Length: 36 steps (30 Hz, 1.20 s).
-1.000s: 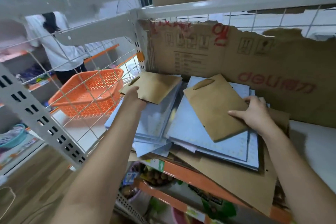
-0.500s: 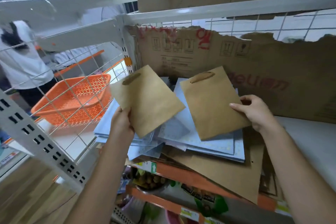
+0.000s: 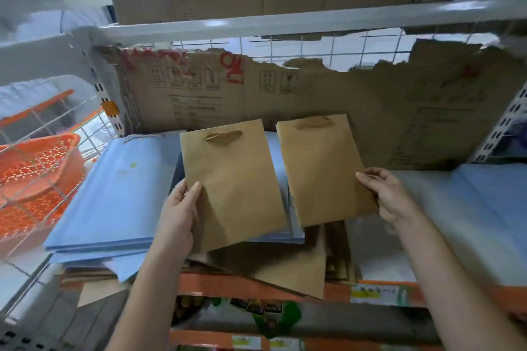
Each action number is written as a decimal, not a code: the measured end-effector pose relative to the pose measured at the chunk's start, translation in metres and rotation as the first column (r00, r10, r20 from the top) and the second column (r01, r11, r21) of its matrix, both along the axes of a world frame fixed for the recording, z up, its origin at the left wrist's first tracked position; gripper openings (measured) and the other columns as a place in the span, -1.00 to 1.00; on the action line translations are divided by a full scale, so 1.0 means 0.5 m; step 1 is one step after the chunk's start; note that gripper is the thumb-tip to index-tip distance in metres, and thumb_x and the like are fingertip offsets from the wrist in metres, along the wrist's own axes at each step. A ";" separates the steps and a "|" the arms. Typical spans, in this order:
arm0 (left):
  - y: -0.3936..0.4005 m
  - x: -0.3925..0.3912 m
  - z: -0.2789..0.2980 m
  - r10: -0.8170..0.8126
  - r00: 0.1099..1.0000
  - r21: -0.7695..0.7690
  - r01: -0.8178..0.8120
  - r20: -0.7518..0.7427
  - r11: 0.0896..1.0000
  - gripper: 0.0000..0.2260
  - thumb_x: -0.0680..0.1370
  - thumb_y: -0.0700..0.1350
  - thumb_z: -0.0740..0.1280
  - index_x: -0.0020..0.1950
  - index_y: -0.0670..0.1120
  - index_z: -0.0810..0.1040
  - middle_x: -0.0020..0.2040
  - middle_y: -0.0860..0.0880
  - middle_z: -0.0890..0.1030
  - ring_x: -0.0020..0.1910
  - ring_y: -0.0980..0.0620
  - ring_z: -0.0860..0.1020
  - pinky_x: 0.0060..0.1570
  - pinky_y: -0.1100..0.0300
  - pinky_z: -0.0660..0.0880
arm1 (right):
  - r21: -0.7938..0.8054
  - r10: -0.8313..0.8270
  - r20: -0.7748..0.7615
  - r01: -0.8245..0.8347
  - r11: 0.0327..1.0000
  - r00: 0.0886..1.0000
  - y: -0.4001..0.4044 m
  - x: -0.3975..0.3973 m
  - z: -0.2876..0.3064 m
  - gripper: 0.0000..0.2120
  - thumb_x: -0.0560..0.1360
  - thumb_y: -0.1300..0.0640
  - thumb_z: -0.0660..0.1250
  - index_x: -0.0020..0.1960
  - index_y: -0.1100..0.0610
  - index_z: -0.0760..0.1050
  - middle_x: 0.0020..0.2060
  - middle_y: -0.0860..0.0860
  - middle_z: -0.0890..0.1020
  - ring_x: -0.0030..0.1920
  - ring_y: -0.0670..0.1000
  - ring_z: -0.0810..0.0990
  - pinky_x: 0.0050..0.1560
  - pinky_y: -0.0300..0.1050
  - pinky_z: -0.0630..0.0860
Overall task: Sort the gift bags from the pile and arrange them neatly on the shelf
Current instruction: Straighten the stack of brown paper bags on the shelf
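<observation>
The left hand (image 3: 178,215) grips the lower left edge of 1 flat brown paper bag (image 3: 232,185), thumb on top and the other fingers hidden beneath. The right hand (image 3: 389,196) grips the lower right edge of a 2nd brown bag (image 3: 322,171) the same way. The 2 bags are held side by side, handles pointing away, just above a pile of blue bags (image 3: 114,196) lying flat on the shelf (image 3: 467,208). More brown bags (image 3: 288,268) lie under the blue ones and stick out over the shelf's orange front edge. A torn cardboard sheet (image 3: 328,94) stands against the wire back. Left of the shelf, behind wire mesh, sits an orange plastic basket (image 3: 37,174); its contents cannot be made out.
</observation>
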<state>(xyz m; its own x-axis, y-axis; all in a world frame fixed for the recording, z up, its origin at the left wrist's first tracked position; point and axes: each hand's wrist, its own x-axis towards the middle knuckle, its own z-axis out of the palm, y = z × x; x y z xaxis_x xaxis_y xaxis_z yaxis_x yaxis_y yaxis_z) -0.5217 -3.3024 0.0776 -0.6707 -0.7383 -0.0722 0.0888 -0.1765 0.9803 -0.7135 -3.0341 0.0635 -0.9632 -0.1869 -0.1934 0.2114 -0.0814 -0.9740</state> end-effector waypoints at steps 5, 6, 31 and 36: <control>0.053 -0.021 -0.009 0.025 0.997 -0.056 -0.021 0.074 0.998 -0.83 0.62 -0.09 0.19 0.17 0.03 0.50 0.01 0.00 0.58 -0.02 0.00 0.51 -0.08 0.10 0.45 | 0.121 -0.134 -0.076 0.142 0.982 0.988 0.019 0.005 -0.031 -0.92 0.45 0.25 0.39 -0.14 0.14 0.49 -0.04 0.16 0.60 -0.12 0.05 0.55 -0.04 -0.01 0.50; 0.061 -0.021 -0.007 0.038 0.996 -0.060 -0.033 0.079 0.998 -0.85 0.62 -0.09 0.18 0.13 0.06 0.49 -0.01 0.00 0.57 -0.03 -0.01 0.51 -0.07 0.09 0.44 | 0.165 -0.145 -0.098 0.159 0.973 0.985 0.017 0.007 -0.037 -0.93 0.46 0.24 0.38 -0.07 0.18 0.52 -0.03 0.16 0.61 -0.09 0.06 0.54 -0.02 -0.03 0.49; 0.064 -0.014 0.004 0.018 0.963 -0.089 0.006 0.268 0.996 -0.84 0.61 0.01 0.18 -0.14 0.17 0.46 -0.07 0.08 0.52 0.05 -0.07 0.48 0.16 -0.10 0.40 | 0.260 0.067 -0.170 -0.021 0.965 0.983 -0.004 -0.003 -0.002 -0.81 0.48 0.09 0.36 0.04 0.16 0.54 -0.07 0.03 0.57 -0.07 0.01 0.52 -0.21 -0.17 0.42; 0.046 -0.025 -0.002 -0.049 0.972 -0.058 0.064 0.230 0.996 -0.89 0.59 0.04 0.21 -0.06 0.21 0.51 0.02 0.05 0.56 0.01 -0.04 0.51 0.11 -0.10 0.45 | 0.157 0.097 -0.087 -0.082 0.984 0.991 0.029 -0.006 -0.009 -0.93 0.51 0.12 0.33 -0.10 0.11 0.54 -0.12 0.06 0.60 -0.11 0.04 0.56 -0.09 -0.05 0.50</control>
